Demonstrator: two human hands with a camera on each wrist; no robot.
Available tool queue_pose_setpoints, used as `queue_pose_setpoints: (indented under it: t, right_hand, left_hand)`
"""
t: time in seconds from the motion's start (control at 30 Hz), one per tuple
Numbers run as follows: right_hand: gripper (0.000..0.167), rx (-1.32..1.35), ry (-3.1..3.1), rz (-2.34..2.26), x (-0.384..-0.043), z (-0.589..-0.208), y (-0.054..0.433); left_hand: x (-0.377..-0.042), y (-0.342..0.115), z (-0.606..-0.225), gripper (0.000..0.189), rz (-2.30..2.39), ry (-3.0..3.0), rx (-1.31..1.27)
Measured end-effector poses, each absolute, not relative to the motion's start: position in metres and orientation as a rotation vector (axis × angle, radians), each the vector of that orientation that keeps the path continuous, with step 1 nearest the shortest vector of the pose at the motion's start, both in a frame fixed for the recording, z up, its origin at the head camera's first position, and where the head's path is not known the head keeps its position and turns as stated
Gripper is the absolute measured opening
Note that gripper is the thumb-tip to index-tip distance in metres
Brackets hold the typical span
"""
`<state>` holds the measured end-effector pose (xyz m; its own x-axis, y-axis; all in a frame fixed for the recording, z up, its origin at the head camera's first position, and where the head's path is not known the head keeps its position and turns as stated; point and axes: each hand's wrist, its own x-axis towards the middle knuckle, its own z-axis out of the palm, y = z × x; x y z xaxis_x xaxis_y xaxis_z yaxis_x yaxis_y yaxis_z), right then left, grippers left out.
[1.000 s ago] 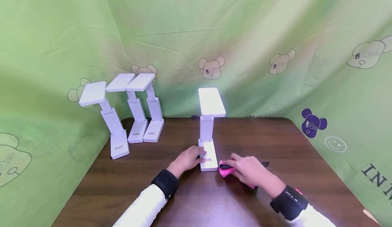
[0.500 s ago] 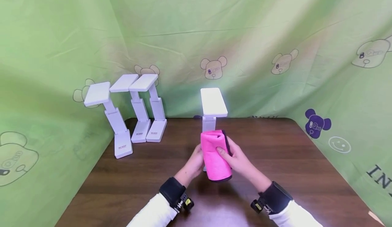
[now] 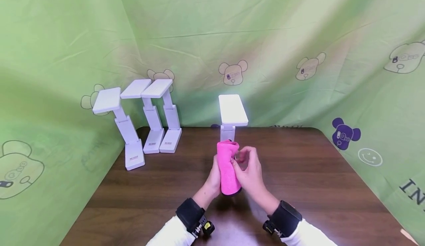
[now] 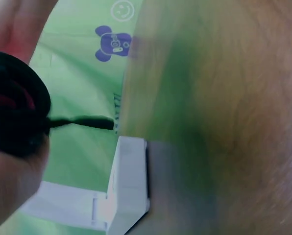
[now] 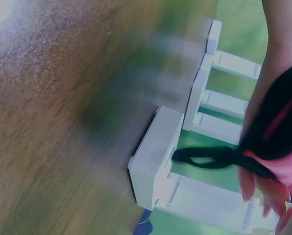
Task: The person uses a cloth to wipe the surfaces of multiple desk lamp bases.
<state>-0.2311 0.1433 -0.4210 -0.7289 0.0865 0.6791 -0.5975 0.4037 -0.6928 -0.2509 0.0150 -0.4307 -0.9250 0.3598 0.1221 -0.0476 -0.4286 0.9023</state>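
Observation:
A pink cloth (image 3: pixel 229 174) with black edging is rolled into a narrow bundle, held upright between my hands at the middle of the table. Wrapped around its left side, my left hand (image 3: pixel 211 181) grips it, fingers partly hidden behind. My right hand (image 3: pixel 250 174) holds the other side with the thumb on the front and the fingers bent behind the roll. From the roll's end hangs a black loop (image 5: pixel 205 156), also visible in the left wrist view. Behind the cloth stands a white folding desk lamp (image 3: pixel 233 109), its head lit and its base hidden by the cloth.
On the left of the brown wooden table (image 3: pixel 292 157) stand a front white lamp (image 3: pixel 134 155) and two more lamps (image 3: pixel 170 141) close together behind it. A green curtain (image 3: pixel 282 24) with bear prints hangs behind the table and along its sides.
The right hand has lifted the pink cloth from beside the lamp base to in front of it. The left hand has left the base for the cloth, which is now rolled narrower.

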Motion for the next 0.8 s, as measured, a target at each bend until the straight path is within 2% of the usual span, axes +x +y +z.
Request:
queue_pose_setpoints:
  t: [0.17, 0.37, 0.57, 0.7, 0.8]
  right_hand:
    - [0.029, 0.539, -2.041, 1.364, -0.224, -0.419, 0.14]
    - [0.037, 0.437, -2.125, 1.595, -0.22, -0.419, 0.137]
    - [0.041, 0.318, -2.233, 1.671, -0.234, -0.424, 0.139]
    - [0.05, 0.386, -2.352, 1.656, -0.254, -0.432, 0.151]
    - [0.051, 0.548, -2.534, 1.38, -0.269, -0.44, 0.167]
  left_hand:
    - [-0.255, 0.01, -0.427, 0.059, 2.346, 1.884, 0.457]
    - [-0.255, 0.006, -0.422, 0.038, 2.079, 2.491, 0.457]
    - [-0.255, 0.003, -0.422, 0.041, 1.959, 2.645, 0.508]
    - [-0.266, -0.012, -0.426, 0.04, 1.876, 2.767, 0.363]
    - [-0.281, -0.029, -0.431, 0.039, 1.692, 2.94, 0.176]
